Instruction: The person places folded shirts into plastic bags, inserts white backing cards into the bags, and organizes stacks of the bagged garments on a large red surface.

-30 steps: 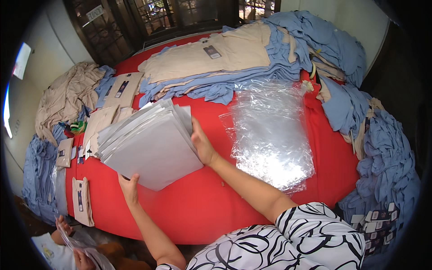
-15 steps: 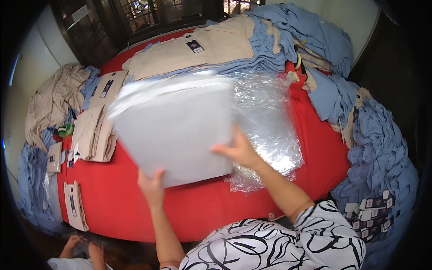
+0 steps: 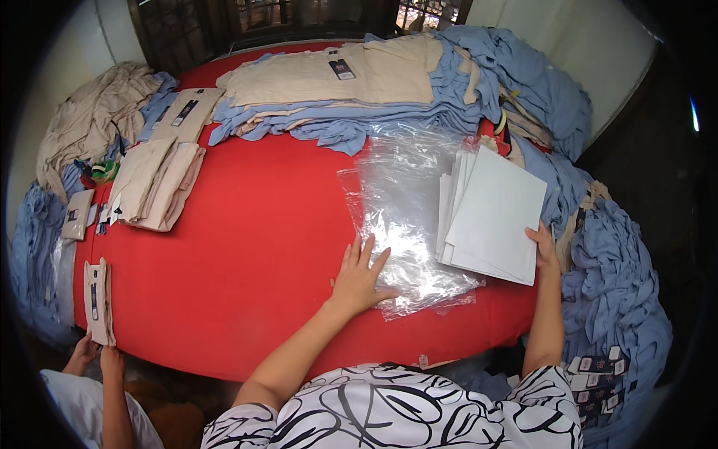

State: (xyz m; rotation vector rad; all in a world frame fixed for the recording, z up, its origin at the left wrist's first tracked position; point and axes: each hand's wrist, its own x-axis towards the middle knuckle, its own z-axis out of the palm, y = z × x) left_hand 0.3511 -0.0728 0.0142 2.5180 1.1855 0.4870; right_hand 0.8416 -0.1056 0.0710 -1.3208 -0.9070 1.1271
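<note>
My left hand point(image 3: 360, 281) lies with fingers spread on the left edge of a stack of clear plastic bags point(image 3: 400, 202). In my right hand point(image 3: 544, 245) is a stack of white cardboard sheets point(image 3: 497, 213), gripped at its right edge; my thumb shows on top and the fingers are hidden underneath. The sheets fan out unevenly on their left side and cover the right part of the bags. Whether the sheets rest on the bags or hover just above, I cannot tell.
Folded beige garments point(image 3: 153, 183) sit at the left. Flat blue and beige garments point(image 3: 336, 82) lie along the far side of the red-covered table point(image 3: 247, 262). Blue clothes point(image 3: 621, 277) heap at the right beside tags point(image 3: 598, 385). Another person's hands point(image 3: 101, 355) touch a folded garment point(image 3: 97, 299).
The white sheets have moved from the table's middle to the right, over the bags. My left hand has let go of them and now rests on the bags. The other person's hands reached the folded garment.
</note>
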